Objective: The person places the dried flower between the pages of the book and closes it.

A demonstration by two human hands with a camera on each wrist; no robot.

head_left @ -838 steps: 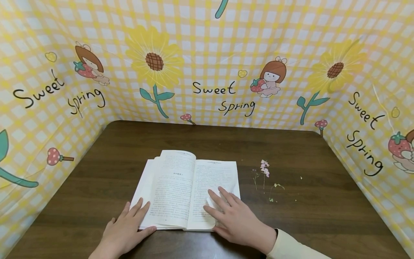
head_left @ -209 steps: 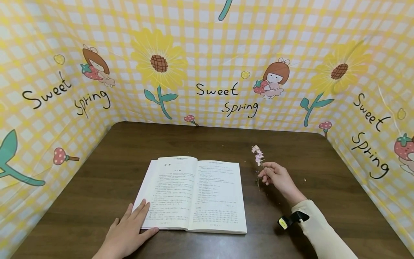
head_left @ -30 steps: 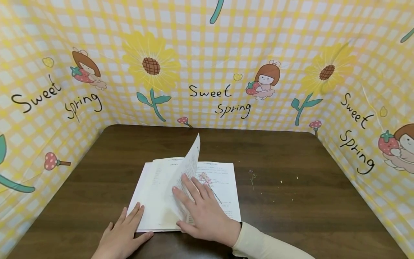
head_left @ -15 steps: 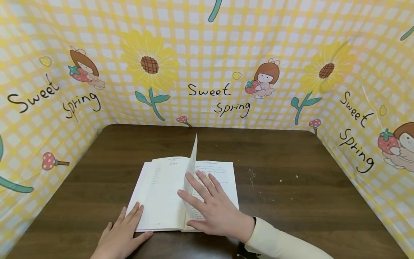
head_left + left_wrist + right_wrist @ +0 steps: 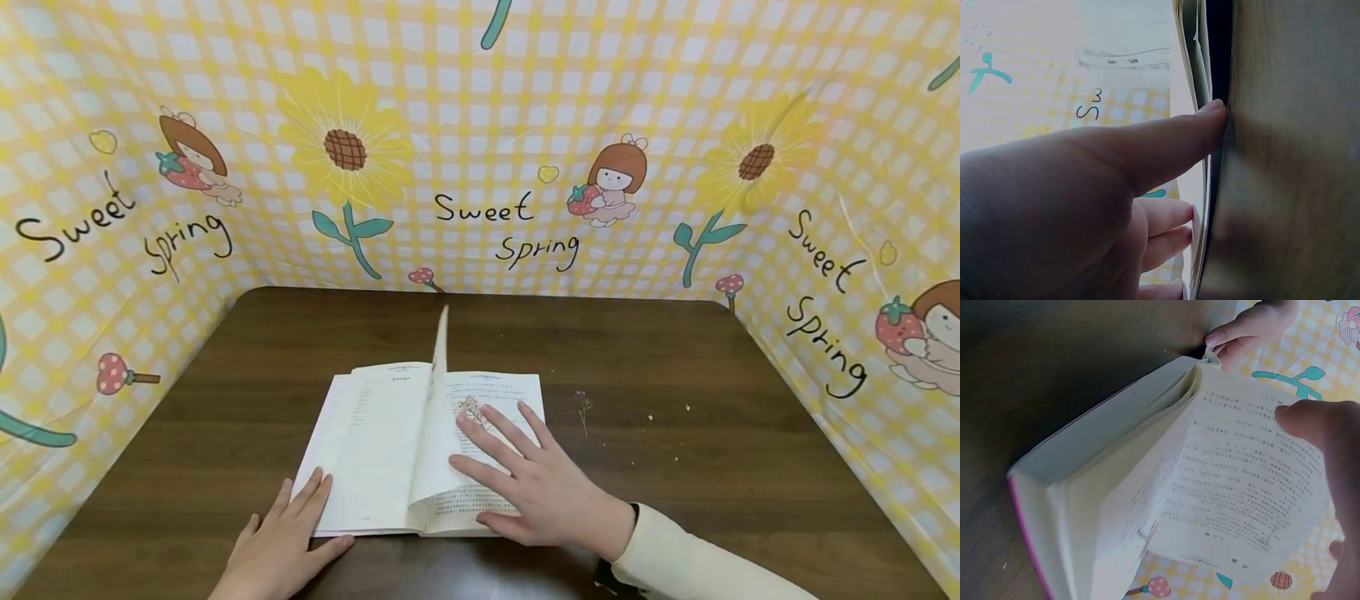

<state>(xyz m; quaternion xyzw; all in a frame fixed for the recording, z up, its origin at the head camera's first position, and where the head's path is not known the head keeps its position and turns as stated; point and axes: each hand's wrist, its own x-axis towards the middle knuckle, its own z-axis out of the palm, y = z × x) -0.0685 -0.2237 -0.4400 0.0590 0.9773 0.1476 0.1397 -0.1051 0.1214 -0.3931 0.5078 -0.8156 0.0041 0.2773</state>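
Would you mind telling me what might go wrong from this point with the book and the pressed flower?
The standing page may fold or crease as it falls. The pink flower beside the right hand could get shifted or crumpled. The left hand only rests on the book corner, so it might slide.

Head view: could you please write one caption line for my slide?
Right hand flattens a page over a pink flower in the open book; left hand steadies its corner.

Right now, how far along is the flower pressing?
Done: a pink flower lies on the right page of the open book. In hand: the right hand lies flat on that page beside an upright leaf, while the left hand holds the book's left corner. Left: a small sprig lies on the table, and the book is not closed.
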